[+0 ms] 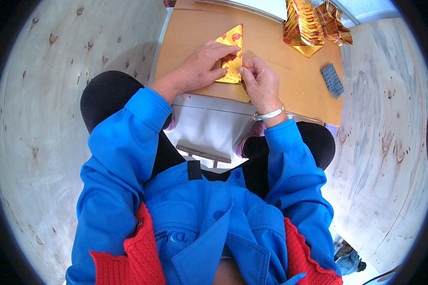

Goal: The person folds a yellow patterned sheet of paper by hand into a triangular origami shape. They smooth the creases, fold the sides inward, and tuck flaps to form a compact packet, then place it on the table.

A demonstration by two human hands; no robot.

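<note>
A folded sheet of shiny gold paper (232, 69) with red printed figures lies on the brown work surface (196, 28). Its outline comes to a point at the far end and has a straight right edge. My left hand (203, 66) holds it down from the left, thumb and fingers spread over its face and covering part of it. At the lower right edge of the paper, my right hand (262, 80) has its thumb and curled index finger on the fold. A silver bangle (269, 114) circles my right wrist.
Several folded gold paper pieces stand in a row (305, 28) at the back right, beside a banded bundle (335, 25) of similar paper. A grey textured pad (331, 81) lies near the right edge. Along the back is a white panel (256, 5). My knees flank the surface.
</note>
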